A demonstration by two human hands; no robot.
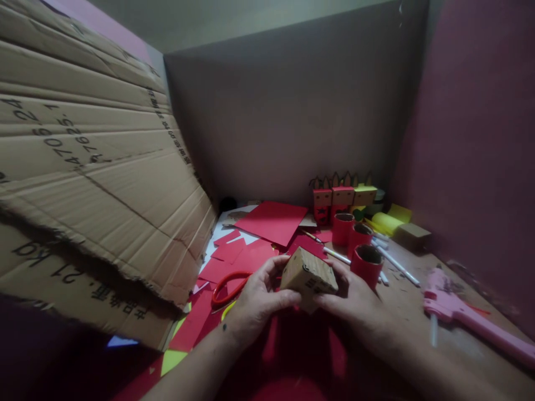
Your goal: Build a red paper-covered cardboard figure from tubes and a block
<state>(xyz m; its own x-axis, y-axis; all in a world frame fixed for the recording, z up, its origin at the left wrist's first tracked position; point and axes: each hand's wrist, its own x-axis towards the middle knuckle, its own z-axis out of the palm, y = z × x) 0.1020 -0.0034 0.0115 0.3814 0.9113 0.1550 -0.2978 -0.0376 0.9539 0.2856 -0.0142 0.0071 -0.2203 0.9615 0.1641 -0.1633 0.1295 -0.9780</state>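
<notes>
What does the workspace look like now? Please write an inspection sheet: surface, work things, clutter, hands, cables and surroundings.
Surface: brown tabletop, partly covered by flat red paper sheets.
Work things: small brown cardboard box, held tilted; three red open-topped cylinders standing near the right hand.
Clutter: red loop-shaped handle beside the left hand; pink plastic glue gun lying at right.
Hands: both grip the box, one at each side.
Cables: nothing seen.
Surroundings: large torn brown corrugated cardboard sheet slanting at left; plain grey wall behind; pink wall at right.
</notes>
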